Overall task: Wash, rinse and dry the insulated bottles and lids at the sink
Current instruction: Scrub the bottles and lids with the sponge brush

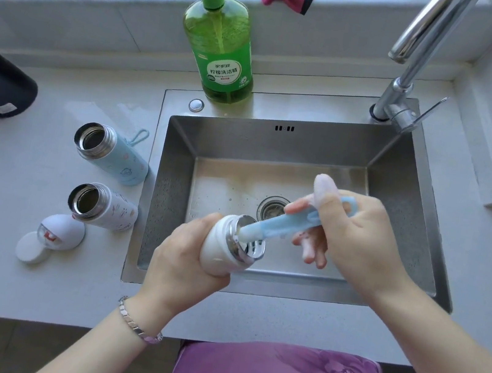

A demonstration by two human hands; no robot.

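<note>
The white insulated bottle (222, 247) is gripped by the left hand (184, 260) and tilted over the sink (277, 146). The blue bottle brush (283, 224), clasped in the right hand (356, 236), should be pushed deeper and twisted against the inner wall.

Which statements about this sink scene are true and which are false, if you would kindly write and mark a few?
1. The left hand grips a white bottle over the sink. True.
2. The two bottles on the counter have their lids on. False: the blue bottle and the patterned bottle are open, and lids lie beside them.
3. The right hand holds a brush with its head in the white bottle's mouth. True.
4. The soap bottle stands to the right of the tap. False: it stands left of the tap, behind the sink.
</note>
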